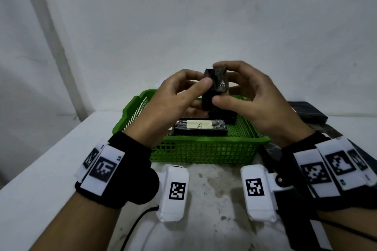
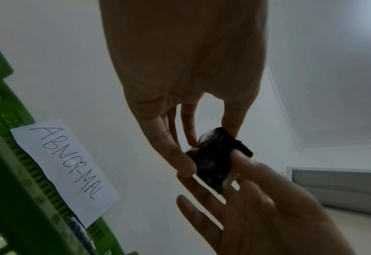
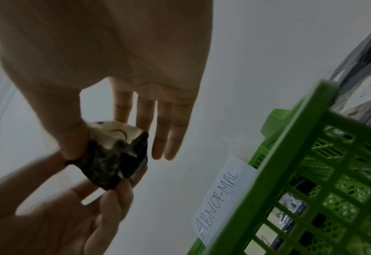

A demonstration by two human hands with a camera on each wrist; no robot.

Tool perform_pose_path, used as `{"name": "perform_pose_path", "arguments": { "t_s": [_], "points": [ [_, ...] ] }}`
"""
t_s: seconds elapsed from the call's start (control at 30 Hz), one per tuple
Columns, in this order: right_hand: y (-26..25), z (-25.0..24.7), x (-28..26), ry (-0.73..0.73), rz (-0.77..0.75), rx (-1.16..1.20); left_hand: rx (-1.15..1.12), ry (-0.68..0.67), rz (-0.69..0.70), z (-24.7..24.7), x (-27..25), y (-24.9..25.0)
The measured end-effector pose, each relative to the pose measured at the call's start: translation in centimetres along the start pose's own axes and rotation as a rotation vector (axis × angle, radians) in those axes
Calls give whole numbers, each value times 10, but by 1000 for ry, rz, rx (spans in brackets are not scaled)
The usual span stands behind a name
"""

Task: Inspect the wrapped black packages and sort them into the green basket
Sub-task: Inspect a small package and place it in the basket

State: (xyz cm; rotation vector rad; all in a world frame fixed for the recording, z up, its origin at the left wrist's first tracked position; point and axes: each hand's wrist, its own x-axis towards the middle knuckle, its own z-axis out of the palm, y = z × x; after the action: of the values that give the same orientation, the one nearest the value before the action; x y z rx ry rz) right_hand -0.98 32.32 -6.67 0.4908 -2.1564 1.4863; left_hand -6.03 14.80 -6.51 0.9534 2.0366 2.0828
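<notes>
Two hands raised above one green basket (image 1: 204,150), sharing one wrapped black package (image 1: 216,85) held upright over the basket's far half. Left hand (image 1: 173,96) pinching the package's left side between thumb and fingertips; right hand (image 1: 251,96) gripping the top and right side, thumb pressed low on the front. From the left wrist, same package (image 2: 215,162) caught between fingertips of both hands, plastic wrap glinting. From the right wrist, a pale label with a dark curved mark on one end of the package (image 3: 114,158), mark too partial to read; ring and little fingers straight and off the package. Inside the basket, one black package lying flat with a pale label marked "A" (image 1: 200,124); at least one more dark package behind it, mostly hidden by the hands, so full count not certain. One paper sign reading "ABNORMAL" (image 2: 64,165) taped to the basket's far side, hidden in the head view. Basket standing on a white tabletop (image 1: 40,169), worn and stained at the near middle. Far right, a stack of dark wrapped packages (image 1: 308,112), partly behind the right wrist and cut off, number unclear. Two white tagged camera units (image 1: 175,191), one per wrist.
</notes>
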Motion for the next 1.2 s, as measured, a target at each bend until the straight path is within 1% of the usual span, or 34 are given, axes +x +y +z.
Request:
{"name": "perform_pose_path", "arguments": {
  "t_s": [0.07, 0.1, 0.2, 0.3, 0.4, 0.5, 0.57, 0.73, 0.83, 0.87, 0.93, 1.0, 1.07, 1.13, 1.2],
  "points": [
    [1, 0, -1, -67, 69, 39, 38, 24, 27, -3, 1, -3],
    [2, 0, 0, -72, 105, 64, 62, 27, 43, -4, 0, -4],
    [5, 1, 2, 7, 171, 82, 117, 6, 65, -5, -1, -4],
    [8, 3, 3, 96, 153, 62, 131, -30, 54, -3, -1, -4],
    [7, 5, 2, 113, 118, 15, 135, -75, 48, 1, -2, -5],
    [7, 7, 2, 91, 90, 6, 150, -79, 64, 2, -2, -6],
    [7, 2, 2, 58, 98, 53, 152, -69, 87, 1, -1, -6],
    [1, -8, 1, -54, 259, 259, 142, -71, 183, -3, 0, -7],
    [-1, -8, 0, -98, 307, 294, 178, -97, 239, 0, 0, -8],
    [-3, -7, 1, -83, 312, 293, 178, -109, 254, 1, 0, -9],
    [-3, -4, 1, -1, 291, 271, 178, -140, 263, 2, -1, -9],
    [-4, -2, 1, 96, 216, 213, 222, -151, 249, 2, -2, -8],
    [-3, -1, 0, 160, 131, 99, 259, -132, 210, 1, -3, -7],
    [-2, -3, 0, 178, 72, 25, 239, -106, 128, 3, -3, -5],
    [-1, -5, -1, 148, 31, 24, 169, -92, 36, 6, -3, -5]
  ]
}}
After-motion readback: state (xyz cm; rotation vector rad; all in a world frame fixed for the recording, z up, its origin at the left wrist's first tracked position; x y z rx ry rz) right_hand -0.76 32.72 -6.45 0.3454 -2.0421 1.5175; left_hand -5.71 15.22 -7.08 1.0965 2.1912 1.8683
